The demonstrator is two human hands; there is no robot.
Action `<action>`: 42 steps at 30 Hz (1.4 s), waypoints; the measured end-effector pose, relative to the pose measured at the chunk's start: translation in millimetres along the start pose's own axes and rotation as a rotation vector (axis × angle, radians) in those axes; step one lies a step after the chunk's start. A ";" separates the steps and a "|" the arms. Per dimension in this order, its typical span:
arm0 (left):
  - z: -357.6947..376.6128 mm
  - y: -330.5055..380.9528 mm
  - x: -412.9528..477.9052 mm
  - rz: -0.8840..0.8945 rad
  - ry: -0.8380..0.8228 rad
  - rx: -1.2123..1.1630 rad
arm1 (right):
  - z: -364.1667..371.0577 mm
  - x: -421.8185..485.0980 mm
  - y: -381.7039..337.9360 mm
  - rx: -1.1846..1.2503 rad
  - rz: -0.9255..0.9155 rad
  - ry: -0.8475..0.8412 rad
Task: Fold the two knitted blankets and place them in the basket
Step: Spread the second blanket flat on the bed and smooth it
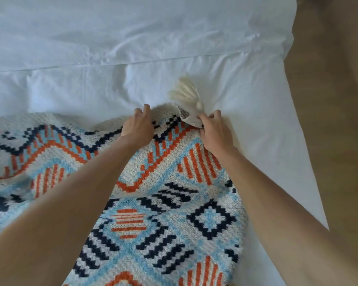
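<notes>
A knitted blanket (163, 203) with a geometric pattern in light blue, orange, navy and cream lies spread over the white bed, filling the lower half of the view. Its far right corner carries a cream tassel (186, 93) that fans out on the sheet. My right hand (215, 133) pinches that corner just below the tassel, where a bit of the blanket's underside is turned up. My left hand (139, 125) grips the far edge of the blanket a little to the left, fingers curled over it. No second blanket or basket is in view.
The white bed sheet (132, 48) stretches beyond the blanket, with a seam running across it. The bed's right edge (298, 141) slopes down the frame, and a brown wooden floor (335, 120) lies beside it.
</notes>
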State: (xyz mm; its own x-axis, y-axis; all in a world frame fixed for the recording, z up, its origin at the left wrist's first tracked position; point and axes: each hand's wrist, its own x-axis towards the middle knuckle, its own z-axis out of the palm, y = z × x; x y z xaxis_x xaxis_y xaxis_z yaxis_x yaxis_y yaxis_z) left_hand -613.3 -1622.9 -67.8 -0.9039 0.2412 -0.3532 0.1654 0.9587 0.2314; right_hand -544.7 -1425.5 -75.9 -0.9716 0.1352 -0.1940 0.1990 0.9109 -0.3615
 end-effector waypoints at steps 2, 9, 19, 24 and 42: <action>-1.3 5.8 -1.8 0.030 0.047 -0.036 | 2.4 -6.1 2.2 0.039 0.021 0.057; -23.5 57.9 26.0 0.167 0.320 -0.263 | -38.3 21.0 46.3 -0.001 0.286 0.316; 10.9 67.1 2.7 0.195 0.194 -0.108 | -36.4 -22.2 44.7 0.202 0.198 0.170; 35.6 81.6 -45.2 0.222 0.107 -0.109 | -22.3 -93.1 37.3 0.095 0.186 0.199; 116.7 169.7 -257.5 0.238 -0.392 0.078 | 10.4 -384.8 24.5 0.000 0.400 -0.265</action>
State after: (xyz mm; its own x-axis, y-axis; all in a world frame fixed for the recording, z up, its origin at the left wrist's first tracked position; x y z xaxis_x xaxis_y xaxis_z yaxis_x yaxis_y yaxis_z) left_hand -306.5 -1504.7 -43.3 -0.6223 0.4802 -0.6182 0.3929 0.8747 0.2839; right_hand -164.6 -1459.3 -19.6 -0.7529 0.3711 -0.5435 0.5505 0.8077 -0.2111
